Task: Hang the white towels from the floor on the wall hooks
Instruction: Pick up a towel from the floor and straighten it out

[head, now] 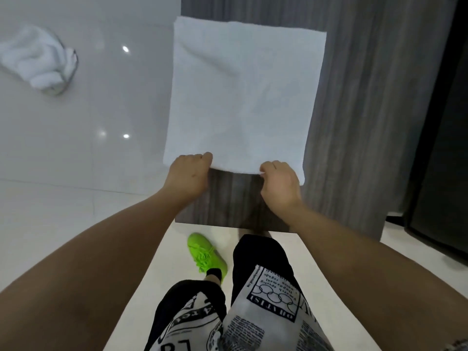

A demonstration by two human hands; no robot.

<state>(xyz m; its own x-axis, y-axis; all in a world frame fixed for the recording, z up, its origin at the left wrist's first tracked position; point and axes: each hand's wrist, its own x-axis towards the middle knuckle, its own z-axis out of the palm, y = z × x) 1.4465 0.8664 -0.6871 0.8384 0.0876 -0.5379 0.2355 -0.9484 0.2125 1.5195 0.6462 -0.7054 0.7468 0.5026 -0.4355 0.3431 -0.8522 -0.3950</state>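
View from a head camera looking down a wall toward the floor; a square white towel [245,97] lies flat against a grey wood-grain wall panel [354,122], its left part overlapping the glossy white tiled wall [88,110] beside the panel; both bare arms reach forward to the towel's near edge; the left hand [188,177] has its fingers curled over the edge near the left corner, gripping the cloth, and the right hand [278,184] has its fingers and thumb pinched on the same edge close to the right corner, so both hands are clamped on the towel with a stretch of its edge between them; the towel's surface is mostly smooth with a shallow crease running across its upper half; whatever holds the far edge cannot be made out; at the upper left, well apart from the hands, a second white towel [38,59] sits bunched in a metal holder [69,72] fixed to the tiled wall; small ceiling lights are reflected in the tiles; below the arms, black and white printed shorts [263,300] and one bright green sneaker [206,254] stand on a pale floor [177,236]; a dark door frame [435,122] runs down the right side
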